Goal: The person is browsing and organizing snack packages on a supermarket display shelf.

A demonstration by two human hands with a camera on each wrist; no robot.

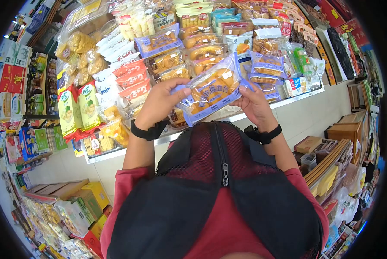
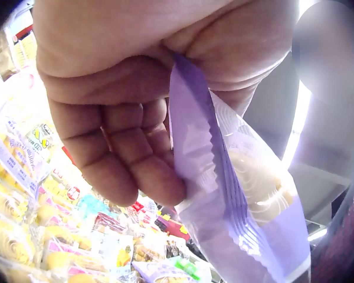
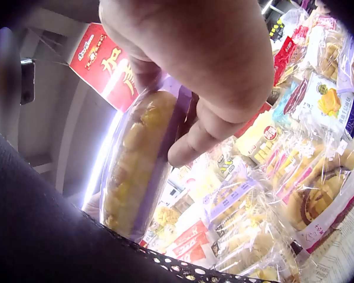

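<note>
A purple and clear packet of bread (image 1: pixel 213 93) is held up in front of the chest, tilted, its printed face toward the head camera. My left hand (image 1: pixel 164 100) pinches its left end between thumb and fingers. At the other end, my right hand (image 1: pixel 254 105) grips the purple edge, thumb on the front. In the left wrist view the crimped purple end of the packet (image 2: pixel 215 159) runs out from under the thumb of the left hand (image 2: pixel 124 112). The right wrist view shows golden bread through the film of the packet (image 3: pixel 143 153), under the right hand (image 3: pixel 206 76).
Behind the packet stands a display of bagged breads, with a matching purple packet (image 1: pixel 159 42) and more purple packets (image 1: pixel 266 64) to the right. Red and white packs (image 1: pixel 133 80) and green packs (image 1: pixel 89 105) lie left. A metal edge (image 1: pixel 301 95) fronts the display. Cartons (image 1: pixel 83 198) stand lower left.
</note>
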